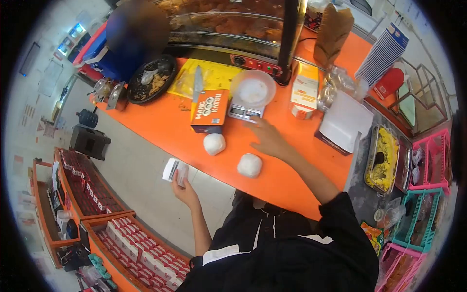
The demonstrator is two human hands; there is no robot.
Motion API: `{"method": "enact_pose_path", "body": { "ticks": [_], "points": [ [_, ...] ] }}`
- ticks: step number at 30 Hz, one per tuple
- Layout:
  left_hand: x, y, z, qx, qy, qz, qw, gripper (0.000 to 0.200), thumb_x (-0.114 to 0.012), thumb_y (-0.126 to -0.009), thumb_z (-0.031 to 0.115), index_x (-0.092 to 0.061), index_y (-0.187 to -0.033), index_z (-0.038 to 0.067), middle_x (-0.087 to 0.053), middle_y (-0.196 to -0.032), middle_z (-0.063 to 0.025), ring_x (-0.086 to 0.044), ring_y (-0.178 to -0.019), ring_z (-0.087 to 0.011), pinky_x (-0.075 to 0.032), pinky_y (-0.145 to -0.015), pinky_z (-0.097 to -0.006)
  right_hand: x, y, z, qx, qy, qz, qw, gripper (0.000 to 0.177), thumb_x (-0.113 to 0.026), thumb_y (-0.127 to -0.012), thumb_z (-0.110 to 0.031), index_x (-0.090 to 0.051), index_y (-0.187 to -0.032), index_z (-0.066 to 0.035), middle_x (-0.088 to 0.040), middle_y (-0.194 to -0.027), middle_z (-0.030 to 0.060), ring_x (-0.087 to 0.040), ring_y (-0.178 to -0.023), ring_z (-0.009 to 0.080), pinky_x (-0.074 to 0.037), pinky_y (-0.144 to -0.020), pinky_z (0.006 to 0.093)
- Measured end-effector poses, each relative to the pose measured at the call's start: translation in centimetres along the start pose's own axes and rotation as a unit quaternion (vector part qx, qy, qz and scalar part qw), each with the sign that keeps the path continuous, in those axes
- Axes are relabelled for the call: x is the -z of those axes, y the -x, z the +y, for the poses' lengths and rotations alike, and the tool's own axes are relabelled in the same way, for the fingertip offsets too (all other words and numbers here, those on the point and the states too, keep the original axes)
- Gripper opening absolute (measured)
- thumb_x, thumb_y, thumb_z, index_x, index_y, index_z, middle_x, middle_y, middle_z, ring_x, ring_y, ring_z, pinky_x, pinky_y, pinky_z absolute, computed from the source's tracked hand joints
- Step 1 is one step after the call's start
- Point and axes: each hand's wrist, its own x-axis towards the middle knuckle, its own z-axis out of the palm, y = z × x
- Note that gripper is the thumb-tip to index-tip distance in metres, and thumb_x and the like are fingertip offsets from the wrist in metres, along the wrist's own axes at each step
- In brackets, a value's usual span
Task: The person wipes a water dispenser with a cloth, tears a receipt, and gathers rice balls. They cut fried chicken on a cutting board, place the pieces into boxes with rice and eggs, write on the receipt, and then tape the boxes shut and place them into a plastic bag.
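Out past the counter's front edge, my left hand (185, 192) grips a small white-and-clear packet (169, 170); its kind is not plain. My right hand (270, 140) reaches over the orange counter, holding nothing, its fingertips at the front panel of a digital kitchen scale (243, 113). A translucent round bowl (254, 87) with something white inside sits on that scale. Two round white wrapped bundles (214, 144) (249, 165) lie near the counter's front edge. Behind the left bundle stands an orange and white box (209, 109) with printed lettering.
A knife (197, 80) lies on a yellow board (224, 75) by a dark round pan (158, 82). Farther back stands a glass food warmer (233, 24). To the right are an orange carton (304, 90), an open white box (345, 121), stacked paper cups (384, 51) and a tray of yellow food (382, 160).
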Motion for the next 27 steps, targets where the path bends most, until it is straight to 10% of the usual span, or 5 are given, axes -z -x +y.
{"method": "enact_pose_path", "body": {
  "ticks": [8,12,20,23,27],
  "points": [
    [1.2,-6.9,3.3,0.053,0.249,-0.199,0.946,0.059,-0.057,-0.073,-0.011,-0.042,-0.128,0.003,-0.042,-0.125,-0.0103,-0.051,-0.11,-0.0245,-0.05,-0.082,-0.0296,-7.3,-16.0,1.2,-0.319,-0.033,-0.115,0.94,0.037,-0.065,-0.073,-0.03,-0.058,-0.091,0.001,-0.063,-0.081,0.021,-0.062,-0.082,0.0355,-0.049,-0.068,0.0427],
    [2.0,-8.3,4.0,0.053,0.297,-0.225,0.926,0.056,-0.056,-0.075,-0.009,-0.042,-0.128,0.002,-0.042,-0.124,-0.0102,-0.049,-0.112,-0.0228,-0.048,-0.084,-0.0288,-11.5,-16.1,4.2,-0.385,-0.23,0.038,0.893,0.032,-0.07,-0.07,-0.025,-0.056,-0.081,0.002,-0.062,-0.072,0.017,-0.061,-0.066,0.0281,-0.047,-0.059,0.0349],
    [1.5,-11.3,7.6,-0.084,0.179,-0.264,0.944,0.054,-0.058,-0.083,0.014,-0.039,-0.131,0.001,-0.043,-0.129,-0.0129,-0.039,-0.121,-0.0244,-0.031,-0.1,-0.0347,6.9,-3.1,-9.6,0.273,0.188,-0.037,0.943,0.016,-0.057,-0.074,-0.006,-0.057,-0.088,-0.015,-0.062,-0.089,0.0024,-0.061,-0.085,0.0199,-0.048,-0.064,0.0311],
    [-1.8,-5.6,9.2,0.053,0.274,-0.621,0.732,0.075,-0.069,-0.072,0.023,-0.032,-0.134,0.002,-0.043,-0.129,-0.0126,-0.039,-0.121,-0.0226,-0.03,-0.101,-0.0346,7.9,3.5,-12.3,0.395,0.233,-0.014,0.889,0.012,-0.06,-0.074,-0.01,-0.056,-0.083,-0.018,-0.06,-0.097,0.0006,-0.06,-0.092,0.0166,-0.048,-0.068,0.0288],
    [-2.4,1.2,11.6,0.294,0.276,-0.758,0.513,0.089,-0.075,-0.063,0.027,-0.028,-0.134,0.002,-0.045,-0.125,-0.0127,-0.044,-0.117,-0.0219,-0.035,-0.098,-0.0341,8.5,10.8,-12.3,0.381,0.166,0.042,0.908,0.013,-0.066,-0.072,-0.015,-0.054,-0.077,-0.015,-0.052,-0.116,0.008,-0.051,-0.11,0.0211,-0.044,-0.085,0.0354]
  ]
}}
